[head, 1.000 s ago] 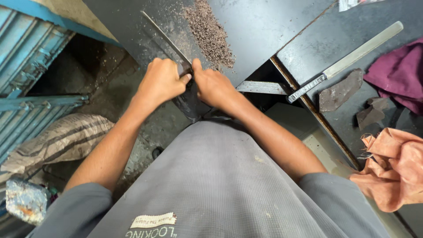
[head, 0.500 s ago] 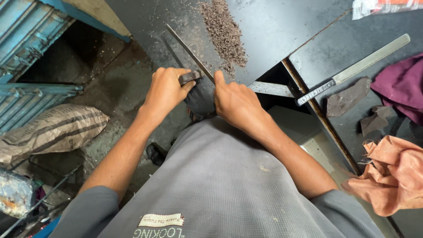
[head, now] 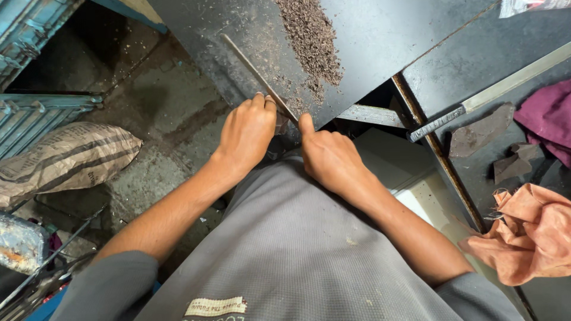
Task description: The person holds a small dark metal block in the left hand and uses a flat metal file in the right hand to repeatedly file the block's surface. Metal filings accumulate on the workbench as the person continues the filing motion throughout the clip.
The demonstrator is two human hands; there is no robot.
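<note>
A long thin metal file (head: 257, 72) lies slanted across the near edge of a dark metal table (head: 380, 35). My left hand (head: 247, 135) is closed on a small dark piece at the table's edge, right by the file's near end. My right hand (head: 329, 156) grips the file's near end, thumb stretched along it. The file's handle is hidden inside that hand. A heap of brown metal shavings (head: 312, 41) sits on the table just beyond the hands.
A second flat file with a wrapped handle (head: 476, 102) lies on the dark bench at the right, near a purple cloth (head: 547, 119) and an orange rag (head: 532, 232). A striped sack (head: 62, 159) lies on the dirty floor at the left, below blue metal shutters (head: 41, 113).
The file has slid toward me along the table edge, and both hands have drawn back a little. The view has shifted, so the shavings heap sits higher right.
</note>
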